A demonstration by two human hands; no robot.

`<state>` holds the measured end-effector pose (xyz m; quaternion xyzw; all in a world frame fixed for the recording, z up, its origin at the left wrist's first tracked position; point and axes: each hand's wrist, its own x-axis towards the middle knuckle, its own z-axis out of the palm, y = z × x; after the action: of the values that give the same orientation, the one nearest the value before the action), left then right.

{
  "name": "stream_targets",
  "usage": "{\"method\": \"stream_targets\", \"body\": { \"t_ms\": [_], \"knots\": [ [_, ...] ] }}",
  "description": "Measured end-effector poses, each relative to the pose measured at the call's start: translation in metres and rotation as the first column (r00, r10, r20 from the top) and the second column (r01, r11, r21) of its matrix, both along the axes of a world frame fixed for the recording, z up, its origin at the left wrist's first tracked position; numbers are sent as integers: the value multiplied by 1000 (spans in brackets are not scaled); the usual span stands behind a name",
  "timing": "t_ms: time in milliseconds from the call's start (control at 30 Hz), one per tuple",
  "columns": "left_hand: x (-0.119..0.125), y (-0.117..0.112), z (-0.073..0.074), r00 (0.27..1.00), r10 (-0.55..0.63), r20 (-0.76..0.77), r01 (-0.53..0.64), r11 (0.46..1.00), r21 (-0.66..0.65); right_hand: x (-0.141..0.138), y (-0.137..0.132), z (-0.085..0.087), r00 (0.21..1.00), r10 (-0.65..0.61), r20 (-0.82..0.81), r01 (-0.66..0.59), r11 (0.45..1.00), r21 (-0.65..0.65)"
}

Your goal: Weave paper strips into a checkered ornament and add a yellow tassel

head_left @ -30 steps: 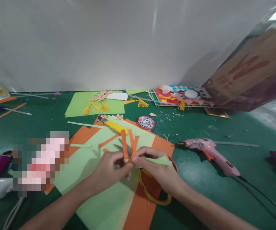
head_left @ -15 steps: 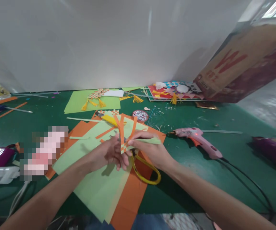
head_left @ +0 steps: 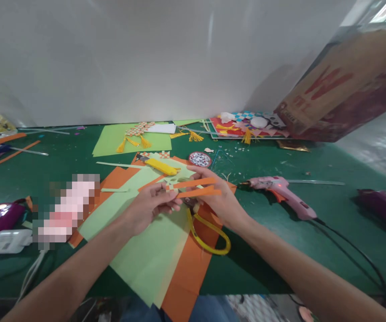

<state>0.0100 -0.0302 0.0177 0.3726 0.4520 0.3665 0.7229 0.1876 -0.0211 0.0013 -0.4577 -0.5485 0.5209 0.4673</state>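
Observation:
My left hand [head_left: 154, 203] pinches a small woven paper piece [head_left: 170, 187] of orange and light green checks. Two loose orange strips [head_left: 197, 182] stick out of it to the right, passing in front of my right hand [head_left: 221, 197]. That hand has its index finger stretched out and apart from the thumb side; the strips partly hide its other fingers. Just below lie scissors with yellow handles [head_left: 209, 248], their blades mostly hidden. Under both hands spread light green paper sheets [head_left: 146, 264] and orange paper [head_left: 182, 286]. A yellow utility knife [head_left: 161, 166] rests beyond my fingers.
A pink glue gun [head_left: 282, 192] lies to the right on the green table [head_left: 263, 264]. Behind are a round dish of small pieces [head_left: 200, 159], a tasselled checked craft [head_left: 141, 129] and a paper bag [head_left: 340, 89]. Left stand a blurred pink object [head_left: 68, 210] and a purple device [head_left: 3, 219].
The woven piece has turned, so its orange strips point right instead of up. My left hand now pinches it, while my right hand has shifted right and let go of its pinch.

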Motion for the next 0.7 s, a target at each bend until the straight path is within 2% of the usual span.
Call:
{"method": "stream_targets", "body": {
  "t_ms": [67, 133, 200, 267, 333, 400, 567, 700],
  "knots": [
    [0, 1, -1, 996, 90, -20, -87, 990, 109, 2, 3, 0, 997, -42, 72, 41, 999, 12],
    [0, 2, -3, 984, 175, -35, -165, 968, 191, 7, 7, 1, 969, -72, 238, 56, 996, 72],
    [0, 2, -4, 968, 245, -58, -222, 940, 259, 13, 8, 3, 893, -119, 435, 38, 981, 189],
    [-1, 2, -4, 946, 309, -95, -262, 905, 335, 19, 7, 5, 803, -216, 555, 13, 938, 347],
    [-1, 1, -3, 918, 374, -130, -289, 857, 428, 24, 4, 6, 744, -322, 586, -6, 873, 487],
    [-1, -2, -1, 900, 407, -155, -282, 817, 503, 28, -1, 4, 704, -369, 607, -35, 836, 548],
    [-3, -4, 1, 889, 430, -157, -281, 784, 554, 40, -12, -5, 654, -381, 654, -54, 838, 542],
    [-4, -4, -1, 897, 386, -213, -216, 806, 551, 43, -13, -3, 669, -392, 632, -55, 821, 568]
  ]
}}
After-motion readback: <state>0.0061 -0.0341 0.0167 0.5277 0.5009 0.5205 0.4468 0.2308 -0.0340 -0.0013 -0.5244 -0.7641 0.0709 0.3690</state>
